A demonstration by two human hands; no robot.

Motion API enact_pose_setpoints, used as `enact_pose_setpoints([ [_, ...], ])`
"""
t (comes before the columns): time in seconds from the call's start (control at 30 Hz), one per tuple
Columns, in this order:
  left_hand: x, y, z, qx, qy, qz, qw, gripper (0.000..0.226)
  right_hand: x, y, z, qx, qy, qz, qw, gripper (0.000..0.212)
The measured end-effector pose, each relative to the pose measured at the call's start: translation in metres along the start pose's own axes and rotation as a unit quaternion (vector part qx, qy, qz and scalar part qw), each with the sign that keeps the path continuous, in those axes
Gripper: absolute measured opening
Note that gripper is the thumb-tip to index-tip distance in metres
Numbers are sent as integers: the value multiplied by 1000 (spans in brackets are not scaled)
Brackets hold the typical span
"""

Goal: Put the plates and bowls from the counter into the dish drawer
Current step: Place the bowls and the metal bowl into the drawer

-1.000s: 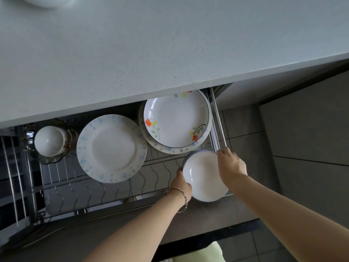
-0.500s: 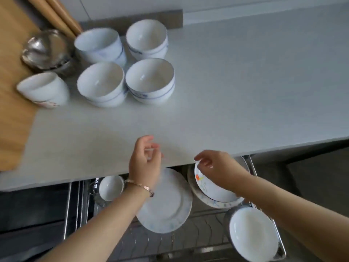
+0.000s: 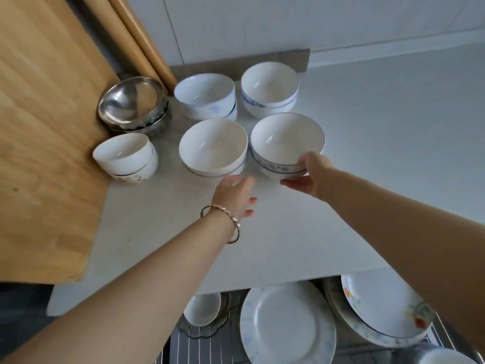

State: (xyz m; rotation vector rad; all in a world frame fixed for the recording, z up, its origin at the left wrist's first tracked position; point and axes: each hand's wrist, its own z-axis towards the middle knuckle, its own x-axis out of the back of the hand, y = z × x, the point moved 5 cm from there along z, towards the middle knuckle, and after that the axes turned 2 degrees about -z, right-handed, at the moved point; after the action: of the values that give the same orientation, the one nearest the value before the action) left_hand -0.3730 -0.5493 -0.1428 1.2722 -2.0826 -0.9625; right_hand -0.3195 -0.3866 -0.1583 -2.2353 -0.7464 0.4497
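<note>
1. Gripping the patterned bowl (image 3: 286, 143) on the surface (image 3: 380, 158), my right hand (image 3: 312, 174) has its thumb on the rim; my left hand (image 3: 235, 197) hovers open.
2. Several plates (image 3: 287, 324) already lie in the drawer (image 3: 199, 348).
3. I judge all six bowl groups (image 3: 212, 147) on the surface are not yet moved.

Blue-banded bowls (image 3: 287, 143): nested white stack, upright on the worktop (image 3: 380, 153), gripped at its near side by the right hand (image 3: 312, 177).
White bowls (image 3: 214, 147): nested stack just left, upright.
Plates (image 3: 287, 321): flat in the open dish drawer (image 3: 199, 345).
</note>
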Motion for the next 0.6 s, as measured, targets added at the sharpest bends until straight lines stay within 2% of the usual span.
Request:
enact_pose_setpoints([
  [0.17,-1,-9,-20,32,-41,4,999,19,33,25,-33,-26,-20,12,999,29],
  [0.27,-13,-17,-44,72,-95,-6,993,24,69,48,-71,-67,-48,-21,996,33],
  [0.4,-40,-45,-93,87,-180,109,974,31,123,77,-123,-83,-81,-113,987,39],
  [0.53,-57,-90,-149,69,-179,163,968,45,176,103,-170,-90,-134,-196,967,39],
  [0.6,-64,-122,-174,68,-182,182,964,52,197,119,-188,-99,-165,-241,951,47],
])
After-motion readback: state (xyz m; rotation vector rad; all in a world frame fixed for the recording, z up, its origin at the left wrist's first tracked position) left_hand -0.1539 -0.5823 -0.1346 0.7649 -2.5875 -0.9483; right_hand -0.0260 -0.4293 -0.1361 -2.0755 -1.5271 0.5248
